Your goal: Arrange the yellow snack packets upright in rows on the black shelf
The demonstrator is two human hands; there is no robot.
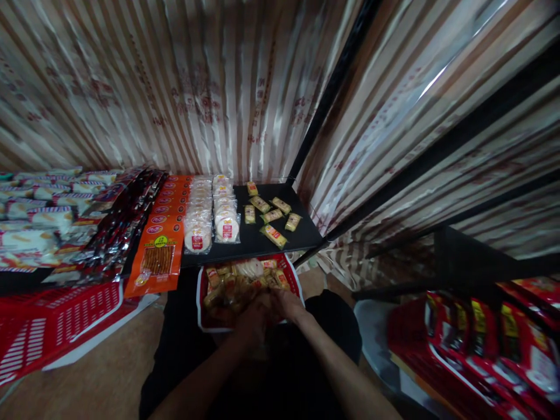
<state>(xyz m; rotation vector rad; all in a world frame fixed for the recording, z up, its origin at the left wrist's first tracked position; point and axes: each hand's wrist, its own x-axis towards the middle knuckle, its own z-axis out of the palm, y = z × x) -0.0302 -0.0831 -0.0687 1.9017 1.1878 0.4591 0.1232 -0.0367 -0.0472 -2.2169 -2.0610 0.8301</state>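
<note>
Both my hands reach into a red basket with a white rim (200, 303) on my lap. It holds small snack packets (227, 286) in yellow wrappers and some paler round ones. My left hand (254, 314) is low among the packets, dark and blurred, its fingers mostly hidden. Close beside it, my right hand (285, 303) lies over the basket's right part, fingers pointing in toward the left hand. Whether either hand grips a packet does not show. Just beyond the basket, several yellow-wrapped packets (273, 216) lie loosely on a black shelf (301, 230).
Left of the loose packets stand two rows of round white crackers (226, 227), orange snack bags (161, 254), dark shiny packets (116, 242) and white packets (50, 219). Another red basket (30, 329) is at lower left. Red bags (481, 335) fill the right side. A black post (326, 108) rises behind.
</note>
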